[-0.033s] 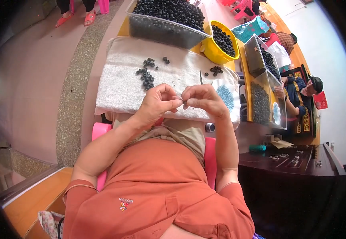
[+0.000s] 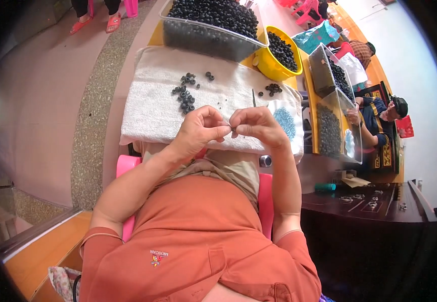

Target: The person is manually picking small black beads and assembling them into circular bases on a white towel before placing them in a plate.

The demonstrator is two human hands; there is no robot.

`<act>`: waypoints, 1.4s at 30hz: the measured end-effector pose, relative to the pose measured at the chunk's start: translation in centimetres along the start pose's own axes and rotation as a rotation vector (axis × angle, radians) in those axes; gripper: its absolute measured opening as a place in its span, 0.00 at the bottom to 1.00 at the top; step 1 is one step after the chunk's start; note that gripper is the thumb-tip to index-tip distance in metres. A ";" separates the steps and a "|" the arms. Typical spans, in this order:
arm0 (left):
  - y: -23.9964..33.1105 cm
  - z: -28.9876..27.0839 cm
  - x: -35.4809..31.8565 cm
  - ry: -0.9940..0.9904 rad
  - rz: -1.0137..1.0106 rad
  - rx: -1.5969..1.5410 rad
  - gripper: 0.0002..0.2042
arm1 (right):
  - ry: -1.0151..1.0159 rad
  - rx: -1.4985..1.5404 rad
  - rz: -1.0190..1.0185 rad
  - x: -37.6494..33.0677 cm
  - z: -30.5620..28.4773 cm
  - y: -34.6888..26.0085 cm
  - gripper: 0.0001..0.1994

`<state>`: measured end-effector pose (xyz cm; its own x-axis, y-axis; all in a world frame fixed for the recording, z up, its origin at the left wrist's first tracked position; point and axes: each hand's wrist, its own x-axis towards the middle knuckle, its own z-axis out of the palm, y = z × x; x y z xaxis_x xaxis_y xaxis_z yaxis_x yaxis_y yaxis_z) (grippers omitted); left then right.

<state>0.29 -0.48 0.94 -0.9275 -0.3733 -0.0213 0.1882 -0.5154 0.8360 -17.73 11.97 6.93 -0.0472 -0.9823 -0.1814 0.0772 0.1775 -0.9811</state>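
Observation:
Above the near edge of a white towel point(image 2: 150, 75), my left hand point(image 2: 201, 128) and my right hand point(image 2: 259, 126) meet fingertip to fingertip. Both are closed in a pinch. A tiny dark piece point(image 2: 234, 129) shows at the fingertips of my right hand; its kind is too small to tell. What the left fingers pinch, if anything, is hidden. Beyond my left hand lie loose black bead-like pieces point(image 2: 184, 95). A smaller group of black pieces point(image 2: 273, 89) is beyond my right hand, near a thin dark pointed tool point(image 2: 253, 97). Beside that hand, a white sheet holds small light-blue bits point(image 2: 284, 121).
A clear bin point(image 2: 203, 34) full of black pieces stands at the far edge, with a yellow bucket point(image 2: 261, 63) beside it. More clear bins point(image 2: 349, 126) are at the right. A co-worker point(image 2: 379, 118) sits behind them. Metal parts point(image 2: 373, 202) lie on a dark table.

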 end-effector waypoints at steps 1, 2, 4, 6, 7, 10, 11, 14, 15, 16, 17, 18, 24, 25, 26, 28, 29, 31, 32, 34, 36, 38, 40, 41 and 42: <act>0.1 0.0 0.0 -0.014 -0.009 -0.001 0.09 | 0.003 -0.010 0.005 -0.1 0.0 0.0 0.05; 0.1 -0.1 0.0 -0.014 -0.010 0.000 0.09 | 0.006 -0.020 0.011 -0.2 0.1 -0.1 0.05; 0.2 -0.2 0.1 -0.052 -0.017 0.027 0.10 | -0.010 -0.013 -0.008 -0.2 -0.2 0.1 0.05; 0.4 0.2 0.0 -0.051 -0.055 0.004 0.10 | -0.029 -0.005 -0.027 -0.1 -0.2 0.1 0.05; 0.5 0.3 -0.1 -0.049 -0.090 -0.019 0.10 | -0.042 -0.025 -0.017 0.0 -0.1 -0.1 0.05; 0.1 0.1 0.0 -0.084 -0.080 0.007 0.11 | -0.063 -0.065 -0.008 0.0 0.0 -0.1 0.05; 0.1 0.1 0.1 -0.084 -0.081 0.006 0.11 | -0.072 -0.085 -0.009 0.0 0.0 -0.1 0.04; 0.0 0.1 0.1 -0.084 -0.089 0.018 0.11 | -0.065 -0.170 -0.007 -0.1 0.0 0.0 0.03; 0.0 0.1 0.1 -0.087 -0.088 0.023 0.10 | -0.065 -0.170 -0.007 -0.1 0.0 0.0 0.03; 0.0 0.0 0.1 -0.090 -0.086 0.029 0.10 | -0.070 -0.207 -0.049 -0.1 0.0 0.1 0.03; 0.0 0.0 0.1 -0.090 -0.086 0.029 0.10 | -0.075 -0.244 -0.092 0.0 0.1 0.2 0.04; 0.0 -0.1 0.0 -0.092 -0.097 -0.004 0.10 | -0.074 -0.244 -0.092 0.0 0.1 0.2 0.04; -0.5 0.1 0.0 -0.081 -0.135 -0.087 0.11 | -0.038 -0.311 -0.128 -0.4 0.1 0.7 0.02; -0.5 0.1 0.0 -0.076 -0.147 -0.115 0.12 | -0.045 -0.307 -0.125 -0.4 0.1 0.8 0.02; -0.4 0.2 0.0 -0.076 -0.147 -0.114 0.12 | -0.051 -0.303 -0.121 -0.5 0.1 0.9 0.02; -0.4 0.2 -0.1 -0.091 -0.156 -0.115 0.12 | -0.060 -0.289 -0.129 -0.5 0.1 1.0 0.02; -0.5 0.2 -0.1 -0.092 -0.156 -0.115 0.12 | -0.069 -0.276 -0.137 -0.5 0.1 1.1 0.02; -0.6 0.1 -0.1 -0.100 -0.157 -0.130 0.12 | -0.073 -0.287 -0.143 -0.5 0.2 1.0 0.03; -0.5 0.1 -0.1 -0.099 -0.157 -0.129 0.12 | -0.076 -0.299 -0.148 -0.5 0.2 1.0 0.03; -0.2 0.2 -0.2 -0.076 -0.194 -0.090 0.12 | -0.067 -0.270 -0.166 -0.5 0.4 1.2 0.04; -0.6 0.2 -0.1 -0.079 -0.178 -0.124 0.12 | -0.060 -0.241 -0.184 -0.6 0.6 1.6 0.05; -0.6 0.2 -0.1 -0.080 -0.159 -0.157 0.12 | 0.005 -0.251 -0.202 -0.7 0.7 2.2 0.06; 0.1 0.4 -0.4 -0.055 -0.214 -0.164 0.11 | 0.036 -0.267 -0.247 -0.8 1.0 2.7 0.07; -0.1 0.5 -0.4 -0.055 -0.214 -0.164 0.11 | 0.068 -0.282 -0.291 -1.0 1.2 2.9 0.08; -0.3 0.5 -0.3 -0.043 -0.205 -0.214 0.11 | 0.066 -0.282 -0.292 -1.0 1.4 3.1 0.08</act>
<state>0.37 0.17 0.97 -0.9653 -0.2134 -0.1508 0.0547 -0.7292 0.6822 -16.06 13.46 4.18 -0.0909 -0.9895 0.1122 -0.2245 -0.0894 -0.9704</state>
